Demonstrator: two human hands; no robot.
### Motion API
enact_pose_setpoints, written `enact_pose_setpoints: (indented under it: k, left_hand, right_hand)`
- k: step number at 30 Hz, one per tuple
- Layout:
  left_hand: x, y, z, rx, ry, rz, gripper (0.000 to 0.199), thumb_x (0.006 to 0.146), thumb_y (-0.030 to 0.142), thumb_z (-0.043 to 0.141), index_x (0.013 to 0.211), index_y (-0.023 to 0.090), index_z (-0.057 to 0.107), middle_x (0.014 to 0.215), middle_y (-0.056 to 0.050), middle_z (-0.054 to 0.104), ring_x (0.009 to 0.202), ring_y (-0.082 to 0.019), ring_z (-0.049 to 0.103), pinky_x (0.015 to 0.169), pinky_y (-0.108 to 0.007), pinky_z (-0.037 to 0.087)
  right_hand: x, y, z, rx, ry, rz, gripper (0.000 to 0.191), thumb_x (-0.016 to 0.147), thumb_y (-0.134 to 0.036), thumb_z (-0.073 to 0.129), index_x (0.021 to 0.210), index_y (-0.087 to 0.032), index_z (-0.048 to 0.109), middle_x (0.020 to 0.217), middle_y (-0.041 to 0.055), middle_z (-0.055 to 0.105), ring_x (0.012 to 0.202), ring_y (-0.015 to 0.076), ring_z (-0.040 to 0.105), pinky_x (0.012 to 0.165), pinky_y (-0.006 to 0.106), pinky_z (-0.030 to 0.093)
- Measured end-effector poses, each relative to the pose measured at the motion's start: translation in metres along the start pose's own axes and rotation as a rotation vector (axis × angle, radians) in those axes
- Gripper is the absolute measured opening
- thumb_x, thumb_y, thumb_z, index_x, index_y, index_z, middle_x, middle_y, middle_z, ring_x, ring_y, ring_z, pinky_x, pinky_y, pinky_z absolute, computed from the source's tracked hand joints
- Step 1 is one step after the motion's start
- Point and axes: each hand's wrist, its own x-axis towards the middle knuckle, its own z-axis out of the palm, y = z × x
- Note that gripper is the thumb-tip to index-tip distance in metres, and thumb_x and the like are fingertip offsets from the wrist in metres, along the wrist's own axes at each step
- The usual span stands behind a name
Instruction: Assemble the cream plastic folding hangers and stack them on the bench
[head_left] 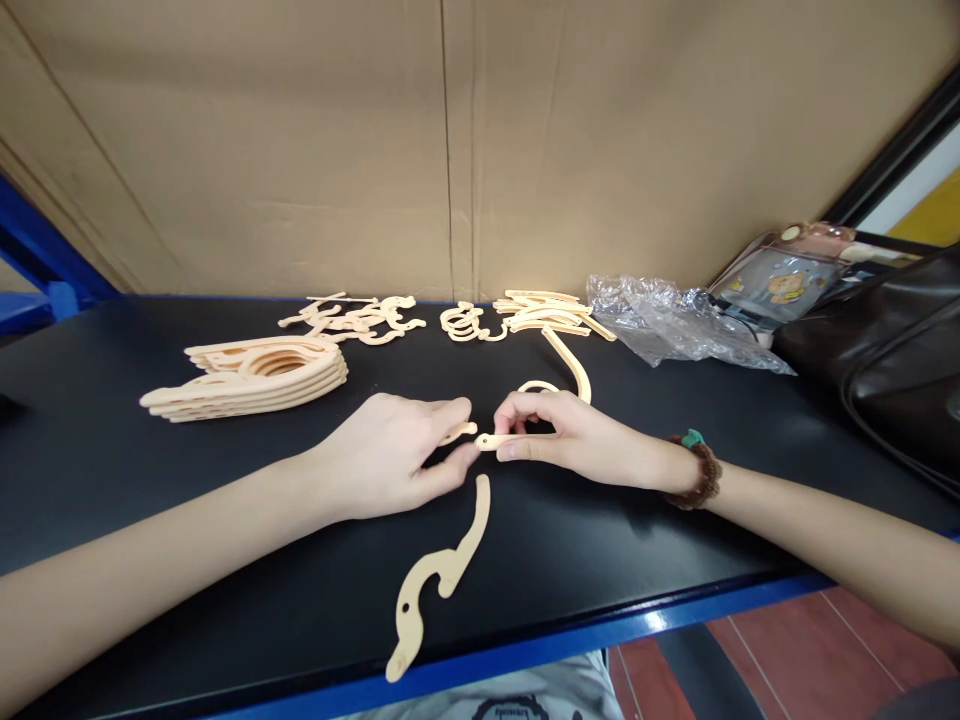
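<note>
Near the middle of the table my left hand (397, 450) is closed, thumb and fingers around a small beige plastic hanger piece (461, 432), most of it hidden. Just right of it, my right hand (559, 430) pinches a beige hanger arm (487, 442) whose rounded end with a hole points left. The two pieces are close together; whether they touch I cannot tell. Behind my right hand show a curved beige strip (570, 362) and a thin arc, partly covered by the fingers. A wavy hanger part (448, 572) with a hole lies flat in front of my hands.
On the black table (225, 530), a stack of folded beige hangers (255, 380) sits left. Along the back are loose wavy parts (367, 320), hooks (461, 322) and a pile of arms (551, 312). Crumpled clear plastic (667, 325) and a dark bag (885, 350) occupy the right.
</note>
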Motion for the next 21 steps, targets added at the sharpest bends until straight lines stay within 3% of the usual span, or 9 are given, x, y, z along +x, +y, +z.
enact_pose_setpoints:
  k: [3,11,17,21]
  left_hand:
    - [-0.001,0.0012,0.0028,0.059,0.009,0.057,0.03,0.09,0.046,0.044,0.074,0.021,0.036,0.062,0.004,0.052,0.049,-0.012,0.05,0.046,-0.023,0.026]
    - [0.0008,-0.0041,0.0092,0.138,0.026,0.119,0.037,0.098,0.047,0.027,0.074,0.021,0.038,0.063,0.004,0.054,0.049,-0.013,0.053,0.044,-0.024,0.025]
    - [0.0015,-0.0003,0.005,0.261,-0.033,0.115,0.035,0.1,0.042,0.024,0.079,0.02,0.042,0.063,0.002,0.058,0.048,-0.016,0.058,0.043,-0.025,0.023]
    - [0.0012,-0.0008,0.005,0.33,-0.054,0.114,0.035,0.1,0.041,0.025,0.08,0.019,0.045,0.059,0.0,0.06,0.045,-0.018,0.058,0.041,-0.026,0.02]
  right_hand:
    - [0.0006,-0.0008,0.0005,0.005,-0.001,0.009,0.02,0.09,-0.037,0.057,0.087,-0.018,0.058,0.08,-0.0018,0.057,0.075,0.0107,0.05,0.068,0.023,0.039]
    - [0.0013,0.0011,0.004,0.068,0.002,-0.003,0.023,0.091,-0.04,0.055,0.087,-0.018,0.057,0.081,-0.0014,0.058,0.075,0.0109,0.051,0.07,0.023,0.04]
    - [0.0022,-0.0007,0.0056,0.059,0.022,0.019,0.017,0.09,-0.034,0.056,0.086,-0.017,0.057,0.08,-0.0017,0.057,0.076,0.0107,0.051,0.07,0.023,0.04]
    - [0.0028,0.0011,0.0072,0.036,0.051,0.033,0.023,0.089,-0.04,0.056,0.086,-0.018,0.058,0.079,-0.0016,0.057,0.074,0.0108,0.05,0.069,0.023,0.04]
